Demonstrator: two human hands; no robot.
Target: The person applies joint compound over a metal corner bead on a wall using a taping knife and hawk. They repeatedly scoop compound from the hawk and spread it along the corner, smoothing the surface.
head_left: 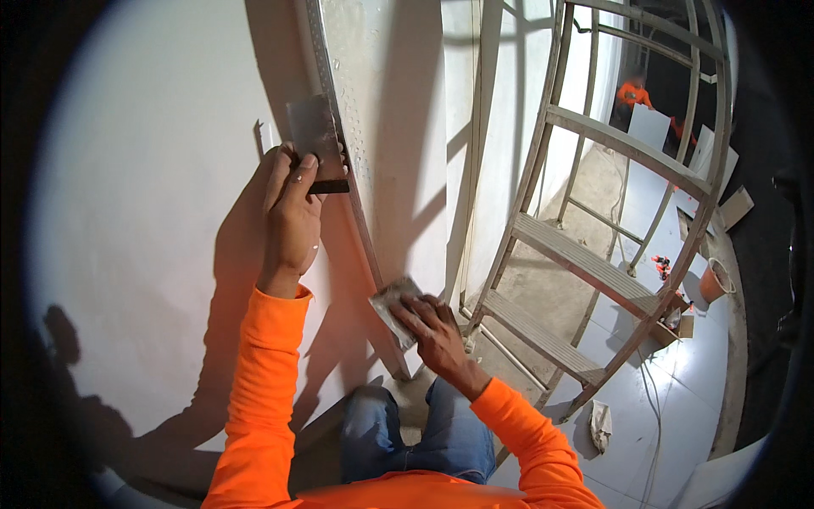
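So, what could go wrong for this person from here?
The thin rectangular metal blade in the left hand might nick the skin if the grip slips, since its edges look bare.
The smeared flat grey blade under the right hand overlaps the long grey metal corner strip in this view; it could skid off.
The tall grey metal ladder stands to the right, seemingly close, so an elbow may bump it.

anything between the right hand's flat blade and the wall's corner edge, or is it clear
Nothing visible: the right hand holds the flat blade right up at the corner edge, though contact is hard to tell. The ladder stands off to the right, not between them.
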